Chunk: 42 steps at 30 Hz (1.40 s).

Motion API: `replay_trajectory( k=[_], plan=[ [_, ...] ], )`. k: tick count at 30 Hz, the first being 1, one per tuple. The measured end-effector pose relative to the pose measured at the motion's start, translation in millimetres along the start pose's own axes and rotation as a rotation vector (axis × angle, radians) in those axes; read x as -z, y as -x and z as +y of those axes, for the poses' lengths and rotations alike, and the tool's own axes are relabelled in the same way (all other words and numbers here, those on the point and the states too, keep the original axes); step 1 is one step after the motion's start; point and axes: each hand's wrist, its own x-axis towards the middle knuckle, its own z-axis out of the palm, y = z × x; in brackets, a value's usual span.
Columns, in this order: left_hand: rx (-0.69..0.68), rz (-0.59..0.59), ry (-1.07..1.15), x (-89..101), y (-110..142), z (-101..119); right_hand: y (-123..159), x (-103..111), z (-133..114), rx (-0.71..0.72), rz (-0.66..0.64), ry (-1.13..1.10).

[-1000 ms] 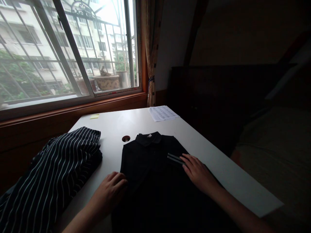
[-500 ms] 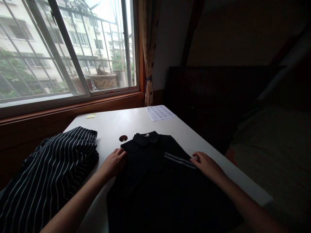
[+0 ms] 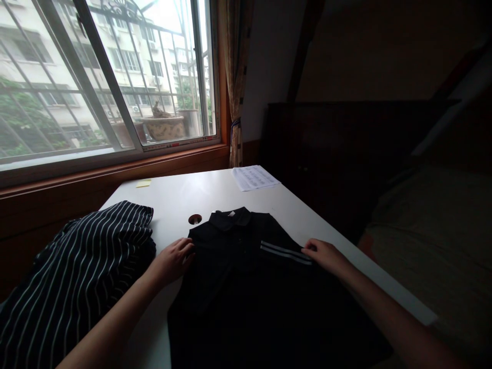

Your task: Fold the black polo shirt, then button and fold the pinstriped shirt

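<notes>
A black polo shirt (image 3: pixel 238 292) lies spread on the white table (image 3: pixel 184 189), its collar towards the window. Two pale stripes cross the sleeve on the right. My left hand (image 3: pixel 177 260) has its fingers curled on the shirt's left shoulder edge; the fingertips are partly hidden. With thumb and fingers together, my right hand (image 3: pixel 325 255) pinches the end of the striped sleeve. The lower part of the shirt is too dark to show its folds.
A heap of black-and-white striped cloth (image 3: pixel 96 256) lies on the left of the table. Printed sheets (image 3: pixel 254 178) and a yellow note (image 3: pixel 143 183) are at the far edge. Beyond the collar is a round hole (image 3: pixel 195 219). A window (image 3: pixel 161 77) stands behind.
My left hand has shifted slightly left, and the shirt's left shoulder edge with it. The thumb and fingers of my right hand have come together on the sleeve end.
</notes>
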Motion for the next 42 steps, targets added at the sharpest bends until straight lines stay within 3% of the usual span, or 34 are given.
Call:
replay_trajectory(
  k=[15, 26, 34, 42],
  plan=[
    [-0.02, 0.001, -0.245, 17.4, 5, -15, -39, -3, -28, 0.038, -0.039, 0.066],
    [0.027, 0.099, -0.276, 15.6, 21, -34, -84, -10, -57, 0.039, -0.058, 0.091],
    [0.074, 0.09, -0.343, 13.2, 27, -43, -113, -23, -76, 0.059, -0.046, 0.12],
    [0.102, 0.138, -0.274, 2.7, 37, -44, -109, -21, -72, 0.055, -0.03, 0.098]
  ],
)
